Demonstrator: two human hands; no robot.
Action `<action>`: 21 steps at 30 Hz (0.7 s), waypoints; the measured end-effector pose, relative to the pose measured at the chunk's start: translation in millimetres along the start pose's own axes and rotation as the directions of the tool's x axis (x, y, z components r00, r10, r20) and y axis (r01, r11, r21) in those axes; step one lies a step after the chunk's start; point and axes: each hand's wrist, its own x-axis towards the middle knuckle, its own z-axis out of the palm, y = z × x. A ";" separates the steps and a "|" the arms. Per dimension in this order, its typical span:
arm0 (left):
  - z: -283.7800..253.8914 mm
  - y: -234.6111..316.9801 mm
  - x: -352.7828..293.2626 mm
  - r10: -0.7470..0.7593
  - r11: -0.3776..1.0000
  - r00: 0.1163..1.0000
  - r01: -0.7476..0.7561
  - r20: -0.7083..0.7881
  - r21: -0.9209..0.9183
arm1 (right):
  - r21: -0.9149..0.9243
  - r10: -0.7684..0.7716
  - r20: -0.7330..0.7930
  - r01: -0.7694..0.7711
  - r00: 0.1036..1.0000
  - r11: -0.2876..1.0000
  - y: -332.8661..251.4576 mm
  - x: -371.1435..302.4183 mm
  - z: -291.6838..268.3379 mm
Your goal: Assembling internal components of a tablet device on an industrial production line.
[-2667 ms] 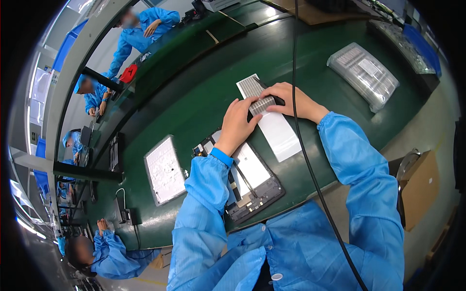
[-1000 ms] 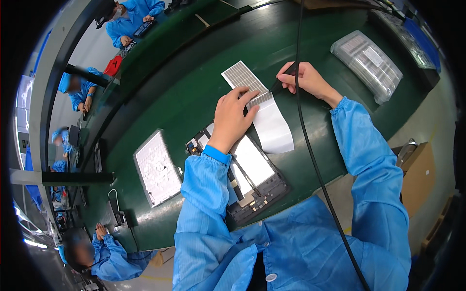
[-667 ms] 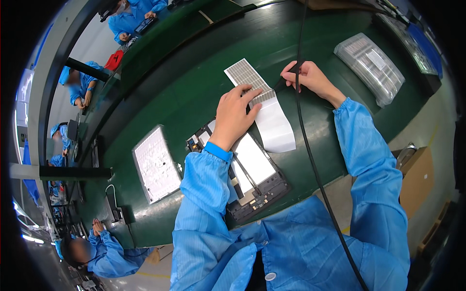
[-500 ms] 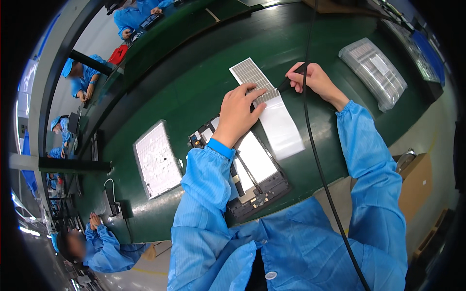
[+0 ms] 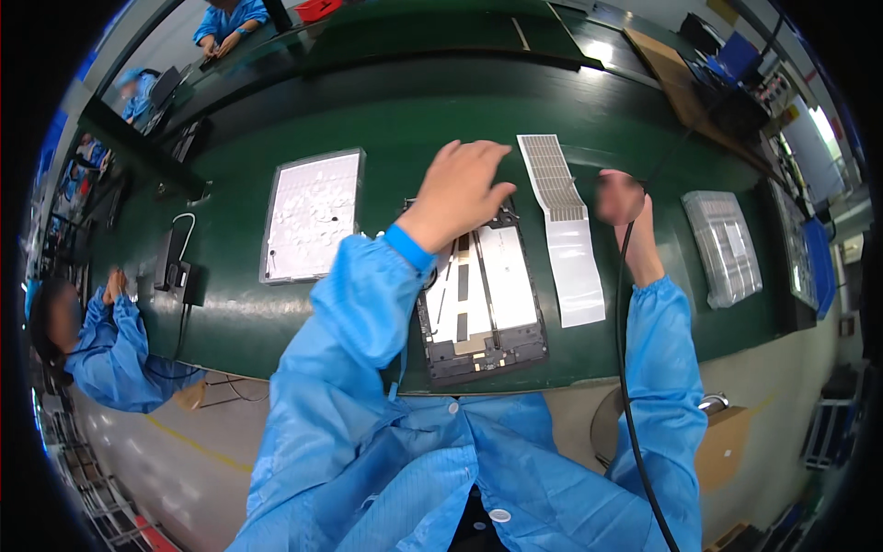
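Note:
My left hand (image 5: 458,191), fingers stretched out and holding nothing, hovers over the far end of an opened tablet (image 5: 480,361) with white panels and dark inner parts. My right hand (image 5: 624,198) is raised to the right of a label sheet (image 5: 550,175), fingers curled; a blur hides what they hold. The sheet has rows of small beige pieces at its far half and a glossy white backing (image 5: 575,276) at its near half. A black cable (image 5: 627,368) runs up in front of my right arm to that hand.
Left of the tablet lies a clear-edged tray (image 5: 315,216) scattered with white bits. A wrapped stack (image 5: 723,247) of clear trays lies at the right. A black device (image 5: 171,267) with a white cable stands far left, near a co-worker's hands (image 5: 115,285).
My left hand has lifted off the label sheet and moved left, over the tablet. The right hand has drawn away from the sheet; its black pen-like tool no longer shows clearly. The view has turned.

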 end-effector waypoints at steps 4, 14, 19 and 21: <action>-10.8 -15.0 -38.0 -0.038 0.996 0.999 0.036 -0.025 -0.080 | -0.198 0.032 0.084 -0.015 0.996 0.980 -1.3 -3.1 55.8; -0.7 -8.5 -63.4 -0.091 0.981 0.993 0.076 -0.077 -0.181 | -0.330 0.097 0.279 0.001 0.955 0.944 31.9 33.5 90.4; -3.4 -8.6 -65.2 -0.085 0.986 0.995 0.076 -0.054 -0.147 | -0.259 0.092 0.270 -0.020 0.958 0.966 39.4 33.2 87.6; -1.4 -9.2 -64.9 -0.089 0.986 0.995 0.082 -0.045 -0.144 | -0.247 0.123 0.281 -0.052 0.952 0.968 38.9 35.1 88.3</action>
